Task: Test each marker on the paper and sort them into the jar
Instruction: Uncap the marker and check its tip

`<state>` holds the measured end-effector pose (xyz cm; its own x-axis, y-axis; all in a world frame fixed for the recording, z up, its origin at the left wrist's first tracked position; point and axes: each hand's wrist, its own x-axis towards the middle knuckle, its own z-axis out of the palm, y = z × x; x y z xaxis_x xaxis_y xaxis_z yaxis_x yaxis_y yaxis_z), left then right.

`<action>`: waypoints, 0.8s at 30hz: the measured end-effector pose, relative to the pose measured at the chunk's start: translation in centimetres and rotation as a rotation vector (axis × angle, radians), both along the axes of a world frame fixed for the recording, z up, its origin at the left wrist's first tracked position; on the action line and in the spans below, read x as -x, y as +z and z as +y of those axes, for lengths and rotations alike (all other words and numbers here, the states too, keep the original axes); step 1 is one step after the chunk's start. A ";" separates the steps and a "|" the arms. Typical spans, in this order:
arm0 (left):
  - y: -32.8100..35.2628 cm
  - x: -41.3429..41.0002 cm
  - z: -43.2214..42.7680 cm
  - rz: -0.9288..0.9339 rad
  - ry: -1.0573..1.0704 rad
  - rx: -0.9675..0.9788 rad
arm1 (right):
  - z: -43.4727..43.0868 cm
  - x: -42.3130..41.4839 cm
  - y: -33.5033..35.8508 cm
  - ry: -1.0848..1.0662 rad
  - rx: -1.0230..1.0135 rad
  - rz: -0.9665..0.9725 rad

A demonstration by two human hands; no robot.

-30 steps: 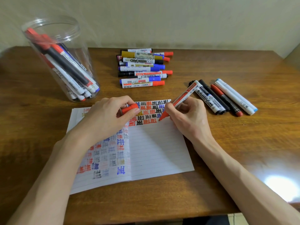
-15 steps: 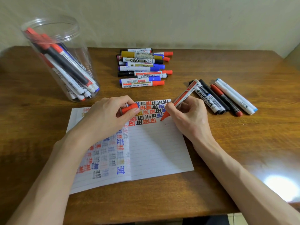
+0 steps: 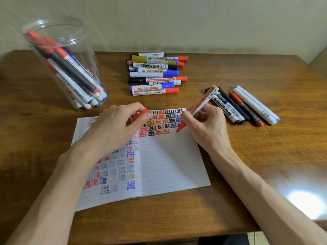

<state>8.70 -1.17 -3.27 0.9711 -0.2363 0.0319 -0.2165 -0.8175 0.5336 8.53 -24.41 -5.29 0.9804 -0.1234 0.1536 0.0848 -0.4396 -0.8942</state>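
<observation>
My right hand (image 3: 207,128) grips an uncapped red marker (image 3: 200,105), its tip touching the lined paper (image 3: 169,163) just right of the rows of coloured test characters. My left hand (image 3: 115,128) rests on the paper's upper left and pinches the red cap (image 3: 140,114) between thumb and fingers. A clear plastic jar (image 3: 58,55) stands at the far left of the table and holds several markers leaning inside.
A pile of several capped markers (image 3: 155,75) lies behind the paper at the table's middle. A row of several more markers (image 3: 246,105) lies to the right of my right hand. The wooden table (image 3: 265,156) meets a wall behind.
The red marker's tip has shifted only slightly on the paper. Both hands stay where they were.
</observation>
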 end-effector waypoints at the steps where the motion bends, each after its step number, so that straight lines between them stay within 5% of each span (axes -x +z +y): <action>1: 0.1 0.1 0.0 -0.022 -0.008 0.023 | 0.0 0.0 0.1 -0.002 -0.041 0.000; 10: 0.5 0.6 -0.7 -0.044 -0.066 0.180 | 0.1 0.2 1.0 0.109 -0.391 0.047; 24: 0.1 0.4 -0.5 -0.106 -0.060 0.178 | -0.2 0.1 0.6 0.208 -0.415 0.000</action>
